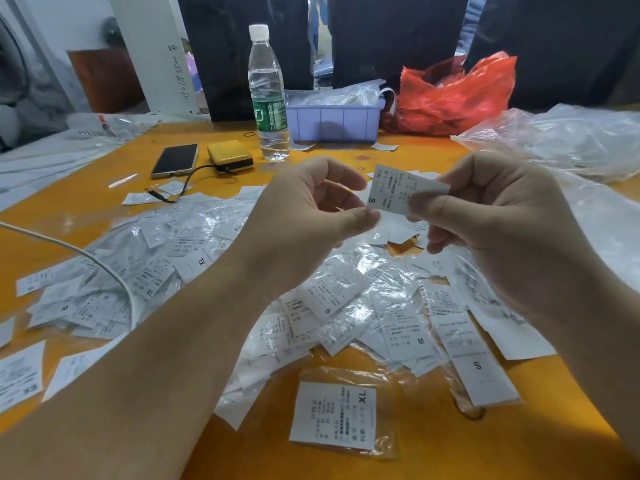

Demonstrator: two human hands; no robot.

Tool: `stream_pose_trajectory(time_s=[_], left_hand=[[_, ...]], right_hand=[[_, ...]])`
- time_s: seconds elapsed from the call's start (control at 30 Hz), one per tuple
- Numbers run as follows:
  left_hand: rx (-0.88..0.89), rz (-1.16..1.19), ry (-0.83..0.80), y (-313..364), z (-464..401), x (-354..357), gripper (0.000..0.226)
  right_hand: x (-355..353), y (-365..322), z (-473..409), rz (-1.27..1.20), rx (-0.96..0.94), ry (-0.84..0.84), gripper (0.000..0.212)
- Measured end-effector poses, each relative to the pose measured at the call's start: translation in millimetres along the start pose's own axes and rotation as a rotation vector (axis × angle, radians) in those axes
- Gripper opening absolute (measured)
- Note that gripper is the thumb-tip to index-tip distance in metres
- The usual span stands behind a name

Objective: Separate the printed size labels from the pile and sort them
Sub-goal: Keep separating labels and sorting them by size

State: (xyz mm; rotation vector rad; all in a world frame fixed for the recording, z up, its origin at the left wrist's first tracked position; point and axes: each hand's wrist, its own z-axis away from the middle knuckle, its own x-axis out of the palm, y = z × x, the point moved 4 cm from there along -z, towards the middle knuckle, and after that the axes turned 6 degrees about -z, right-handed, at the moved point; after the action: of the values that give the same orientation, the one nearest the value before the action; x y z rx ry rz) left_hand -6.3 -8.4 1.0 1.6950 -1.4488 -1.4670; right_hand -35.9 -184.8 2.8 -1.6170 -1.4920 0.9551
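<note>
- An S label (398, 188) is held up above the middle of the orange surface (86, 202), over the pile of labels (329, 306).
- The right hand (498, 209) pinches its right end; the left hand (311, 216) pinches its lower left corner — both curled.
- One bagged XL label (334, 415) lies apart, near the front edge.
- Toward the far edge — a water bottle (268, 95), a lilac tray (334, 121), a phone (175, 160).
</note>
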Motion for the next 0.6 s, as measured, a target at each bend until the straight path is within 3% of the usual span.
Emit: stream_pose_trajectory(time_s=[0.37,0.6], left_hand=[[0.020,-0.007,0.007,0.8,-0.1,-1.6,0.027],[0.012,0.009,-0.025,1.4,-0.6,0.7,0.022]], right_hand=[[-5.0,-4.1,-0.1,0.068,-0.095,0.074,0.016],[0.2,-0.5,0.3,0.077,-0.058,0.036,0.016]])
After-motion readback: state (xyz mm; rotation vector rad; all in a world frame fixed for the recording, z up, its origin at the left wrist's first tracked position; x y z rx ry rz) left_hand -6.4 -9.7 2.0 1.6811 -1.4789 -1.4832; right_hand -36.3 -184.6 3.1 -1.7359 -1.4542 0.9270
